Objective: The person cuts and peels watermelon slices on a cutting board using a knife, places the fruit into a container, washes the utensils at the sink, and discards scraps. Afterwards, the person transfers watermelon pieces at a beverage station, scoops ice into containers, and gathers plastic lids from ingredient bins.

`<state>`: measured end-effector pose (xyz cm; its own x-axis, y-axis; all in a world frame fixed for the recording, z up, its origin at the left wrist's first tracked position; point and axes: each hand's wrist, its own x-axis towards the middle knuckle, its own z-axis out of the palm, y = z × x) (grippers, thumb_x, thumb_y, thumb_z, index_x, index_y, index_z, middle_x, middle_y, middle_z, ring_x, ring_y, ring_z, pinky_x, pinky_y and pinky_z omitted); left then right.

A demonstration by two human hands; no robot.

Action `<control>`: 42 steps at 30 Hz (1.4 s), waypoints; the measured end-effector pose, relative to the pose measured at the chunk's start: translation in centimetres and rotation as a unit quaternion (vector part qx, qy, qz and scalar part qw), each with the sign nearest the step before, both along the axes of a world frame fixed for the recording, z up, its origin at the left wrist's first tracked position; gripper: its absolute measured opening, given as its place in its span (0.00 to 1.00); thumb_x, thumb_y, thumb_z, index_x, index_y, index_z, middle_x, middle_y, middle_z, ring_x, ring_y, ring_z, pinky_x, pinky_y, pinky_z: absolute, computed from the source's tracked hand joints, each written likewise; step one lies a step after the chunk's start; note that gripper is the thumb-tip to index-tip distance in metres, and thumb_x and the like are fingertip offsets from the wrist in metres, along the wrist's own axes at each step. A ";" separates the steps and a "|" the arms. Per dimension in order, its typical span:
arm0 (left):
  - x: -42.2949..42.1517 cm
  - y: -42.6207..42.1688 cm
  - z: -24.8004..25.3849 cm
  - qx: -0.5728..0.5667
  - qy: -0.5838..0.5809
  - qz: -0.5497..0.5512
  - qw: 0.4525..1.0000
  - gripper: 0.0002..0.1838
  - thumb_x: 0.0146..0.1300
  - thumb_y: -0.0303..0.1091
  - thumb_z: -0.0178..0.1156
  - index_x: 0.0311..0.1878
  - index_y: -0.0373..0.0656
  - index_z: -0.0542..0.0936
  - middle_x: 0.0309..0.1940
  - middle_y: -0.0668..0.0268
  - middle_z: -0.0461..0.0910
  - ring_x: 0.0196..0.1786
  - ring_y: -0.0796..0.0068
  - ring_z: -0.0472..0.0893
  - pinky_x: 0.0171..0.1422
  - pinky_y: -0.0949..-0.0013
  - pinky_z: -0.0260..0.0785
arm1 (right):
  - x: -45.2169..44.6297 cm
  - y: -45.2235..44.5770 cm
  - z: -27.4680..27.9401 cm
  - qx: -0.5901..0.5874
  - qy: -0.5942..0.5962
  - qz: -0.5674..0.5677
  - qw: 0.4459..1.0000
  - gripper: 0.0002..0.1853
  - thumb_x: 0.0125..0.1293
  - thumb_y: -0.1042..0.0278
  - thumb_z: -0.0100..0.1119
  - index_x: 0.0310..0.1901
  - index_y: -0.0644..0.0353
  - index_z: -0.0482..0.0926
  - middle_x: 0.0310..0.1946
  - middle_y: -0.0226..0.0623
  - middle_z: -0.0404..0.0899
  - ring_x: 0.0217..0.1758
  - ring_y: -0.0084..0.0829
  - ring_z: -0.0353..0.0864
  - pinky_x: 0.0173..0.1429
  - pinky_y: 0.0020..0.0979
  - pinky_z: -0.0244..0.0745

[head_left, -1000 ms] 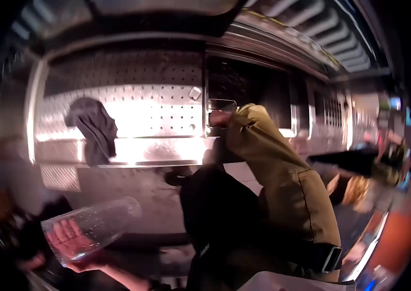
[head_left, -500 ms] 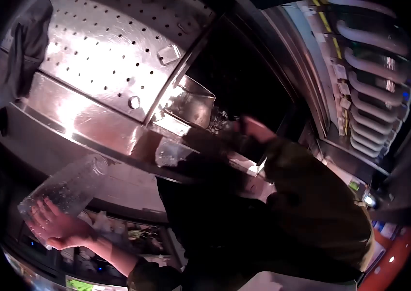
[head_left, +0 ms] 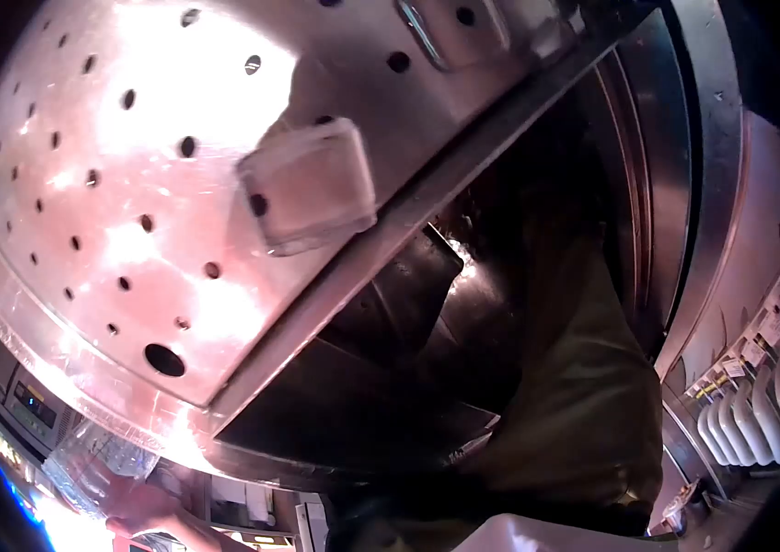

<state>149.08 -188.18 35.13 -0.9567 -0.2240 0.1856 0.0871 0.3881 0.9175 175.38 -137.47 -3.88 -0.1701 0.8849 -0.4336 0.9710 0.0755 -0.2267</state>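
At the lower left, my left hand is closed on a clear plastic container. Its fingers are blurred, but they wrap the container's near side. My right arm, in an olive sleeve, reaches down into a dark metal well beside the perforated steel surface. Darkness hides my right hand and whatever it may hold. Inside the well shows a dark, angular metal piece. A clear square block, ice or plastic, lies on the steel near the well's edge.
Another clear, square-edged piece lies on the steel at the top. A raised metal rim divides the steel from the well. Several pale curved handles line the right side. A panel with a small lit display stands at left.
My view has moved closer to the steel surface and well. My right hand, visible before over the well, is now hidden inside it. My left hand and the container appear lower in view.
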 end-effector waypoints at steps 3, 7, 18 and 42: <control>1.0 -0.2 -0.4 -0.005 0.004 -0.033 0.999 0.38 0.56 0.58 0.43 0.62 0.38 0.57 0.60 0.49 0.59 0.65 0.50 0.55 0.68 0.46 0.44 | -1.2 0.8 0.0 0.013 0.016 0.010 1.000 0.08 0.54 0.67 0.52 0.25 0.62 0.75 0.19 0.32 0.73 0.20 0.26 0.71 0.26 0.29 0.71; 1.8 -1.3 1.2 -0.029 0.040 -0.084 0.995 0.38 0.54 0.55 0.50 0.63 0.41 0.55 0.58 0.48 0.61 0.61 0.48 0.61 0.65 0.44 0.52 | -2.8 1.3 0.9 0.028 0.031 0.013 0.999 0.08 0.55 0.68 0.51 0.24 0.62 0.74 0.19 0.31 0.73 0.20 0.25 0.70 0.26 0.28 0.71; -1.6 2.3 4.6 -0.126 0.079 -0.261 0.954 0.63 0.30 0.68 0.65 0.62 0.29 0.52 0.53 0.48 0.66 0.56 0.53 0.67 0.63 0.53 0.57 | -2.8 -6.4 5.2 -0.020 0.161 0.058 0.985 0.08 0.55 0.69 0.50 0.23 0.62 0.73 0.18 0.29 0.71 0.19 0.23 0.68 0.25 0.27 0.70; 1.7 24.5 12.1 -0.393 0.317 -0.658 0.559 0.50 0.39 0.51 0.65 0.61 0.29 0.54 0.43 0.52 0.68 0.46 0.59 0.70 0.50 0.63 0.64 | -3.6 -7.3 53.0 -0.220 0.206 0.186 0.935 0.09 0.56 0.69 0.47 0.31 0.67 0.73 0.19 0.35 0.74 0.16 0.21 0.70 0.19 0.22 0.64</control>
